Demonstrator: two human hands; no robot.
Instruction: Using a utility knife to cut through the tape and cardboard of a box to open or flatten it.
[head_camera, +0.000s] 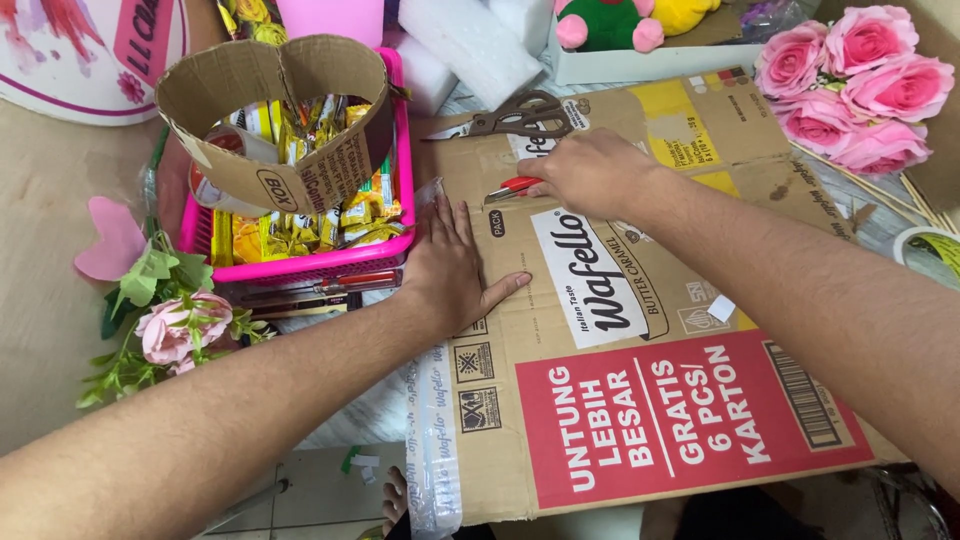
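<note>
I am cutting the flattened cardboard carton (640, 330), or so I judge it: one hand pins the sheet and the other works a cutter near its far edge. The next move, as I see it, calls for steady downward pressure from my pinning hand and a straight pull of the blade, with my fingers kept clear of its line.

Nearest me, the carton's near end carries a large red panel with white lettering, and a strip of clear tape (432, 440) runs down its left edge. The board is brown, creased at its fold lines, and lies flat on the surface, taking up most of the middle and right.

A little farther, my left hand (452, 268) lies open and flat, palm down, fingers spread, pressing the carton's left edge; it grips nothing. Left of it, near the surface's left edge, sit a pale pink rose with green leaves (170, 330) and a pink paper heart (110, 242).

Farther on, my right hand (590, 172) is closed around a red-handled cutter (512, 187), its tip pointing left over the board. I cannot see the blade itself.

Beyond that, brown-handled scissors (515, 115) lie on the carton's far edge. At the far left stands a pink basket (400, 160) of yellow snack packets with a heart-shaped cardboard ring (270, 110) on top, and at the far right corner a bunch of pink roses (860, 85).
</note>
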